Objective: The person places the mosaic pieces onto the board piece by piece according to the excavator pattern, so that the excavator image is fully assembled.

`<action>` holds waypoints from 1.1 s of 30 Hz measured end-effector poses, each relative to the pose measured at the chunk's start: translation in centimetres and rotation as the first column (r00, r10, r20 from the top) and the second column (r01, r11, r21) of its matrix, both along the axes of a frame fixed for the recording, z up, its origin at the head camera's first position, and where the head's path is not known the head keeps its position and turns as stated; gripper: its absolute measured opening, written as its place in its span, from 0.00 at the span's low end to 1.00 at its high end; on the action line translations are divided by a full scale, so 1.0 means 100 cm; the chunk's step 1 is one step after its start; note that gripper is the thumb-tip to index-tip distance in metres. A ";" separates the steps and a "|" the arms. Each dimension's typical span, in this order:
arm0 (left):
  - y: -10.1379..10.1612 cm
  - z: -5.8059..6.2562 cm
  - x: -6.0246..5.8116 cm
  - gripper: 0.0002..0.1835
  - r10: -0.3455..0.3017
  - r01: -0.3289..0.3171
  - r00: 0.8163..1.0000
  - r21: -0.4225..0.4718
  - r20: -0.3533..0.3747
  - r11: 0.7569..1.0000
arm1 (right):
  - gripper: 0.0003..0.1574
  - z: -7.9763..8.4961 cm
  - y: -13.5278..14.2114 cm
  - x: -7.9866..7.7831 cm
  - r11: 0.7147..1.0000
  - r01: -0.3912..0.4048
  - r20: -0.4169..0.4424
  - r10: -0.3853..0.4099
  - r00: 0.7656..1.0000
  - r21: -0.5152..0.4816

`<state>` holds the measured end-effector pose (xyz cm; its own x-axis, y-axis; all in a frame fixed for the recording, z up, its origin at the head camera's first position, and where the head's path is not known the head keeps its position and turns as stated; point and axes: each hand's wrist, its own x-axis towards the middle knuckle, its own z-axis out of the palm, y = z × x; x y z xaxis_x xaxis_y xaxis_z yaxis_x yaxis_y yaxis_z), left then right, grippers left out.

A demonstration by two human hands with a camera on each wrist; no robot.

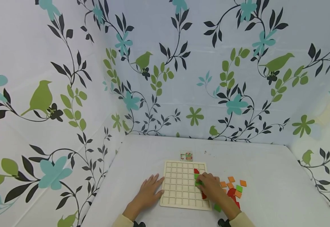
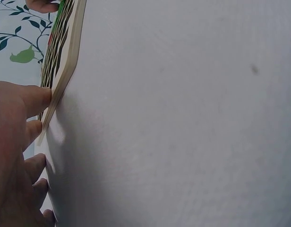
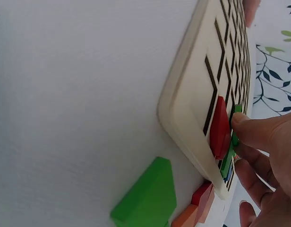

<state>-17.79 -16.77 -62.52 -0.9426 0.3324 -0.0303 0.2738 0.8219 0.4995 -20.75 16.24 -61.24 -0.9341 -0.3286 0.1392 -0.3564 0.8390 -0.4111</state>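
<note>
A wooden board with a grid of square recesses (image 1: 177,186) lies on the table. My left hand (image 1: 147,194) rests at its left edge with fingers spread, thumb and index finger (image 2: 39,97) touching the rim. Over the right side of the board, my right hand (image 1: 210,186) pinches a green tile (image 3: 237,109) between thumb and fingers, right at the grid. A red piece with a curved edge (image 1: 196,171) and a green tile (image 1: 196,176) sit in the board's right part. Nearer the front is another red piece (image 3: 220,128), partly covered by the hand in the head view.
Loose orange tiles (image 1: 243,183), red pieces (image 1: 231,192) and green tiles (image 1: 239,188) lie scattered right of the board. A small printed pattern card (image 1: 186,155) lies behind it. Patterned cloth (image 1: 165,104) hangs around the table.
</note>
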 end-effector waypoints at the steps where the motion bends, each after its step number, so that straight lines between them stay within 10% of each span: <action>1: 0.000 0.000 0.000 0.33 0.001 -0.001 1.000 -0.002 0.003 1.000 | 0.11 0.000 0.000 0.000 1.000 -0.002 -0.003 0.002 1.000 0.006; 33: 0.001 0.003 0.001 0.33 0.001 -0.001 1.000 -0.001 0.007 1.000 | 0.09 0.003 -0.005 0.001 1.000 0.015 -0.049 -0.016 0.999 -0.016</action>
<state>-17.67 -16.71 -62.22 -0.9427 0.3316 -0.0377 0.2694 0.8229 0.5003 -20.69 15.75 -60.94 -0.9310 -0.3116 0.1901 -0.3635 0.8383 -0.4064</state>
